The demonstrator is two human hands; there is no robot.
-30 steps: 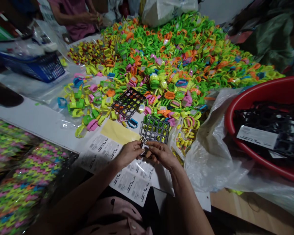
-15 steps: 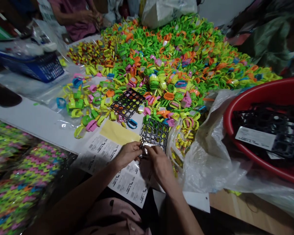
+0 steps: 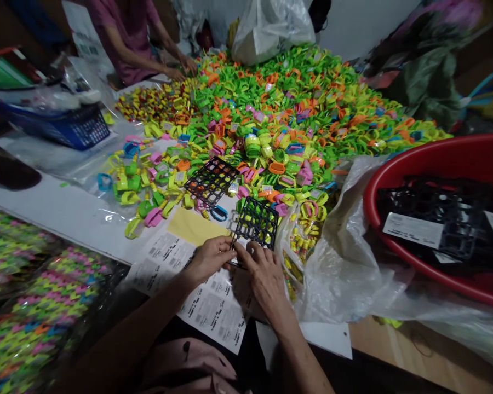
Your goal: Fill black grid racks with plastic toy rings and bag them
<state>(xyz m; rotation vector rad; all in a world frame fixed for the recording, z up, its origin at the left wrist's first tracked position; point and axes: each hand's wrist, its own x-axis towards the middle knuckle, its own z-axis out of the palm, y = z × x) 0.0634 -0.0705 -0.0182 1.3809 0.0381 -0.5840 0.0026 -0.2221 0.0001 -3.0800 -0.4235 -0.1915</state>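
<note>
A black plastic grid tray (image 3: 258,219) is tilted up in front of me, its near end at my fingers. My left hand (image 3: 210,258) is closed in a pinch on its lower left edge. My right hand (image 3: 266,276) lies over the near end with fingers stretched and a little apart, touching the tray. A bit of white label shows beneath these fingers, mostly hidden. Under both hands lies a sheet of printed labels (image 3: 213,312) with a bare yellow strip (image 3: 193,225). Another black grid (image 3: 212,181) rests on the pile beyond, near a blue plastic band (image 3: 219,213).
A large heap of colourful plastic bands (image 3: 296,109) covers the table. A red tub (image 3: 372,197) of black grids stands right, beside clear plastic sheeting (image 3: 345,273). At left are a blue basket (image 3: 86,128) and packed bands (image 3: 61,295). A co-worker (image 3: 125,44) sits across the table.
My right hand's fingers have gone from pinching a white label to lying stretched over the tray's near end. My left hand stays at the edge. The co-worker's hands have reached toward the heap.
</note>
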